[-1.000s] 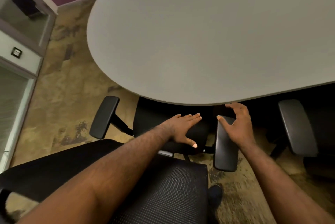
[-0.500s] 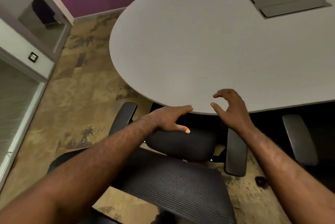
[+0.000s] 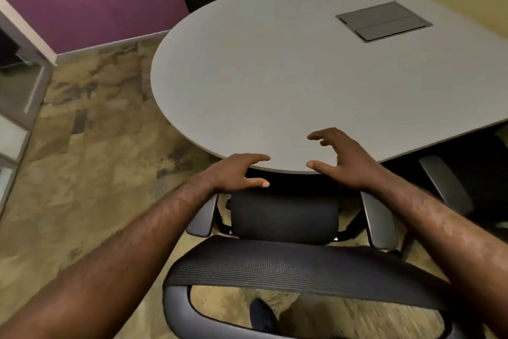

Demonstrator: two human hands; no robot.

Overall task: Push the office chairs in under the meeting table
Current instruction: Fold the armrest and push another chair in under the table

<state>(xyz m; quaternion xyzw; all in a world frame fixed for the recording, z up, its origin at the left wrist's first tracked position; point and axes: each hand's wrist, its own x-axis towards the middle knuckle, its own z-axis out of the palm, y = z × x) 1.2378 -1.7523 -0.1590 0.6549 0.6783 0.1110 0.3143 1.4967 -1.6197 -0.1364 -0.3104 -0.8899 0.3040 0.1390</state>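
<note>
An office chair [image 3: 286,217] with a black seat and black mesh backrest stands at the rounded end of a grey meeting table [image 3: 275,77], facing it. The front of its seat is tucked beneath the table's edge, while the backrest and the rear of the seat sit outside the table, so the chair looks only partly pushed in. Its two grey armrests [image 3: 379,220] flank the seat, just short of the table edge.

The person's bare arms reach over the backrest toward the table. The left hand [image 3: 236,173] hovers near the table's rim, fingers held loosely together with the thumb apart, gripping nothing. The right hand [image 3: 343,160] hangs above the tabletop just inside the rim, fingers spread and curled like a claw, also empty. Neither hand touches the chair, so nothing is pushing it at this instant.

A second chair [image 3: 450,184] sits to the right along the table's straight side, mostly hidden beneath it.
</note>
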